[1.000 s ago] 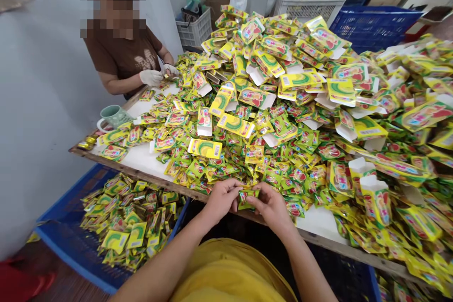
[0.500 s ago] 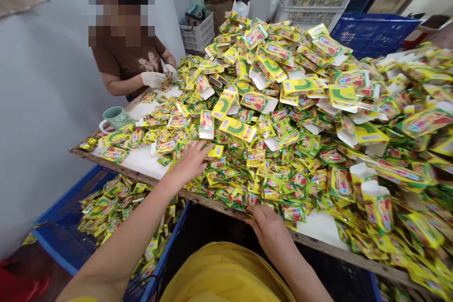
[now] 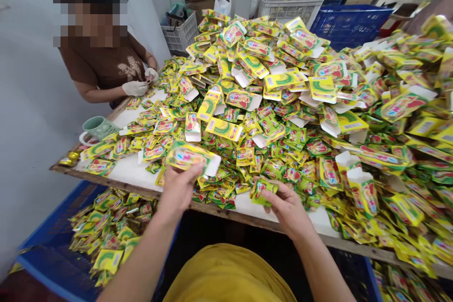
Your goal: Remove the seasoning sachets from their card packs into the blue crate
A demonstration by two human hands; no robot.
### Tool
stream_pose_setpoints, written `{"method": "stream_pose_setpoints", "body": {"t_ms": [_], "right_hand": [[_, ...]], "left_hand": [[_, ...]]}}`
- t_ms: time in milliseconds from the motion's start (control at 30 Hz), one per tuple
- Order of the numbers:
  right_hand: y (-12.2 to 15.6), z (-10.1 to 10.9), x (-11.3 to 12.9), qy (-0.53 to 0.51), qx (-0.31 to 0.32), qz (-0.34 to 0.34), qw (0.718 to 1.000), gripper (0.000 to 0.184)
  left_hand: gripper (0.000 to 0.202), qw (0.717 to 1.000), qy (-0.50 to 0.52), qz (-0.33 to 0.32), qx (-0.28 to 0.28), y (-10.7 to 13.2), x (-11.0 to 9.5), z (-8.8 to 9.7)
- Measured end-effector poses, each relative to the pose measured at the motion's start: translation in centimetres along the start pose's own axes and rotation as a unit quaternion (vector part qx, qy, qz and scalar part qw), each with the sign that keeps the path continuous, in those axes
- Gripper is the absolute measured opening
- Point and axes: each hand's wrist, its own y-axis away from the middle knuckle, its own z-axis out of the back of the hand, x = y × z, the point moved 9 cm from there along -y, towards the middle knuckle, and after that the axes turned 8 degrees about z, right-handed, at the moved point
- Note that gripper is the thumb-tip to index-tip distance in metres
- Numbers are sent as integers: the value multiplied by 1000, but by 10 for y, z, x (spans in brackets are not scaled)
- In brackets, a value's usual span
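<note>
My left hand (image 3: 180,188) grips a small yellow and green carton (image 3: 189,156) with a fruit print, its white end flap standing out toward the right. The carton is held above the table's near edge. To the right, my right hand (image 3: 283,200) pinches one or more small shiny green and yellow sachets (image 3: 262,192) between thumb and fingers; how many I cannot tell. The carton and the sachets are apart. Behind both hands, loose sachets (image 3: 271,125) lie spread in front of a heap of cartons (image 3: 286,80), many with open flaps.
A co-worker in gloves (image 3: 135,88) handles something small at the table's left end. A green mug (image 3: 101,127) stands near the left corner. Below the wooden table edge (image 3: 226,213), a blue crate (image 3: 46,250) holds cartons. Another blue crate (image 3: 348,23) and white crates (image 3: 290,7) stand behind.
My left hand has picked up a carton from the pile and drawn it nearer. My right hand has lifted from the table edge with sachets in it. The view has shifted slightly right.
</note>
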Motion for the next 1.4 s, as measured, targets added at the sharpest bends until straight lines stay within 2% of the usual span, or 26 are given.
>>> {"method": "stream_pose_setpoints", "body": {"t_ms": [100, 167, 233, 300, 367, 400, 467, 500, 533, 567, 633, 700, 833, 1000, 1100, 1167, 1200, 1233, 1300, 1333, 1400], "right_hand": [[11, -31, -3, -170, 35, -48, 984, 30], [13, -27, -10, -198, 13, -58, 978, 29], [13, -7, -17, -175, -11, -59, 983, 29], [12, 16, -17, -114, -5, -56, 992, 29], [11, 30, -8, -34, 39, -40, 998, 28], [10, 33, -1, 5, 71, -24, 997, 27], [8, 32, 15, 76, 119, 24, 990, 24], [6, 31, 26, 106, 121, 62, 985, 22], [3, 33, 36, 135, 100, 104, 980, 20], [2, 37, 47, 164, 58, 149, 973, 19], [4, 46, 65, 215, -37, 229, 949, 16], [10, 43, 73, 253, -70, 282, 923, 12], [14, 19, 73, 308, 4, 316, 897, 16], [8, 8, 77, 409, 52, 257, 874, 16], [3, -2, 75, 509, 116, 201, 829, 17], [4, -8, 74, 551, 162, 189, 797, 17], [5, -12, 73, 551, 184, 195, 790, 19], [6, -15, 73, 538, 202, 205, 792, 25], [5, -17, 73, 487, 209, 224, 818, 37], [4, -15, 73, 463, 199, 232, 832, 38], [1, -14, 73, 436, 174, 248, 847, 29]], "left_hand": [[28, 985, 96, 132, 65, 31, 60, -41], [23, 970, 118, 184, 108, 47, 86, -60], [28, 962, 114, 203, 145, 52, 94, -66], [44, 963, 55, 184, 189, 49, 88, -66], [53, 955, -88, 130, 253, 45, 78, -73], [51, 935, -177, 96, 291, 46, 76, -80], [33, 877, -326, 35, 350, 51, 81, -96], [23, 855, -370, 15, 363, 54, 86, -104], [16, 847, -388, 3, 363, 56, 91, -110], [12, 852, -385, -1, 354, 56, 96, -115], [13, 882, -340, 3, 327, 55, 105, -120], [16, 907, -279, 13, 315, 55, 112, -121], [18, 927, -225, 18, 299, 56, 120, -115], [17, 935, -228, -13, 272, 58, 118, -111], [16, 939, -212, -26, 269, 58, 118, -114], [17, 938, -190, -20, 288, 58, 120, -117], [19, 936, -185, -14, 298, 58, 121, -117], [21, 934, -183, -5, 306, 57, 121, -117], [24, 931, -177, 24, 319, 55, 123, -114], [23, 930, -167, 39, 324, 54, 123, -111], [23, 931, -139, 61, 332, 53, 121, -107]]}}
